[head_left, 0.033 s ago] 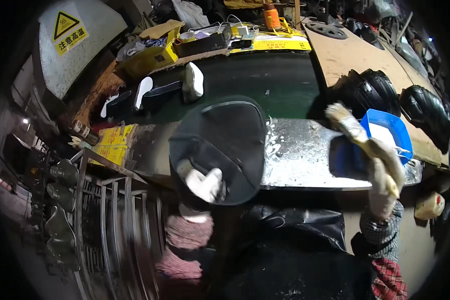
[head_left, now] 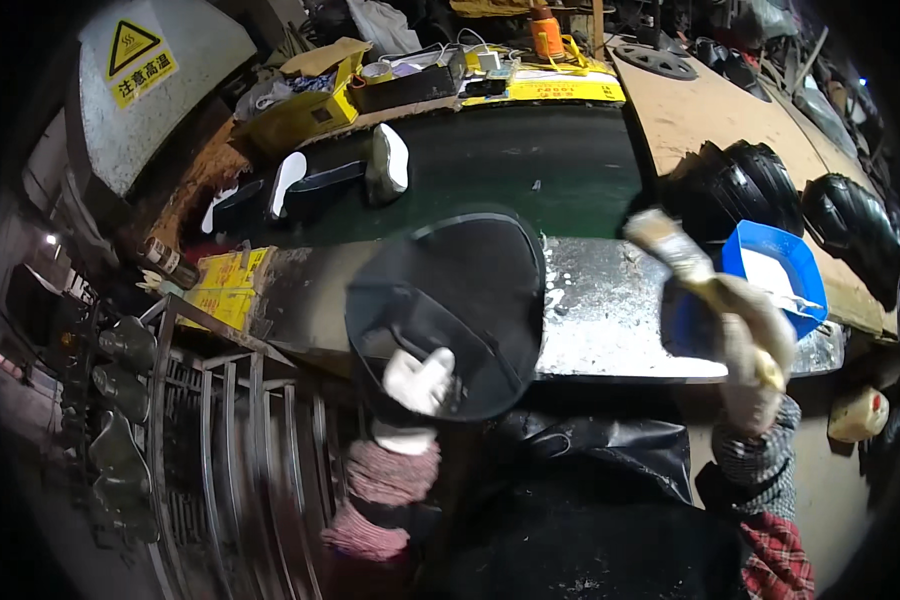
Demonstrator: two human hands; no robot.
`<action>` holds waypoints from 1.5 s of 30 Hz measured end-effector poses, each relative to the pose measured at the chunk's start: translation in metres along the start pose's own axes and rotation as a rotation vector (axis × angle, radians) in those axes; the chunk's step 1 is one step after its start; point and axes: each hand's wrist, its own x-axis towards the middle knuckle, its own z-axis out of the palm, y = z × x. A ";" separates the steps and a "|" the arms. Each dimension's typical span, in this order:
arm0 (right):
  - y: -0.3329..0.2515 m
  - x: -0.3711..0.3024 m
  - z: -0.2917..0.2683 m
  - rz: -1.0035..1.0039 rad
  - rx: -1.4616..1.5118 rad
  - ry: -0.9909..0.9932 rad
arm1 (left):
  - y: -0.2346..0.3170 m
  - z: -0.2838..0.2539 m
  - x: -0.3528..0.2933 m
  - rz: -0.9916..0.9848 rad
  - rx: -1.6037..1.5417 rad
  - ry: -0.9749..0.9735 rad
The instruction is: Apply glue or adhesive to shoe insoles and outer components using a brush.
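My left hand (head_left: pixel 420 380), in a white glove, is closed on the lower part of a black, rounded, flat-looking piece (head_left: pixel 470 275) with a raised rim and a fold. It tilts over the front edge of the metal-topped bench; its exact kind I cannot make out. In my gloved right hand (head_left: pixel 755 325) is a paintbrush (head_left: pixel 680 255) with pale, whitish bristles, pointing left and away from me. Just to the right of the brush stands a blue tub (head_left: pixel 815 275) holding something white, with a thin stick across its rim.
Several shoe-like pieces with white soles (head_left: pixel 390 165) lie on the dark green belt (head_left: pixel 530 150). Black moulded pieces (head_left: pixel 735 190) rest at right. A metal rack (head_left: pixel 210 440) stands lower left. Yellow boxes (head_left: pixel 300 110) and an orange bottle (head_left: pixel 545 35) line the far edge.
The black piece has shifted slightly right and toward me with my left hand. The brush in my right hand has moved left, farther from the blue tub.
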 end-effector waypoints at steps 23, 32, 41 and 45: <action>-0.021 0.027 0.146 -0.672 -0.049 -0.537 | -0.046 0.079 -0.010 -0.106 -0.208 -0.108; 0.034 -0.010 0.001 0.194 0.201 -0.590 | 0.018 0.061 0.034 -0.200 0.161 -0.133; 0.054 0.011 -0.027 0.084 0.061 -0.084 | -0.024 0.052 0.008 -0.016 0.448 -0.136; 0.054 0.011 -0.011 0.128 0.401 -0.025 | -0.006 0.079 -0.018 -0.095 -0.054 -0.095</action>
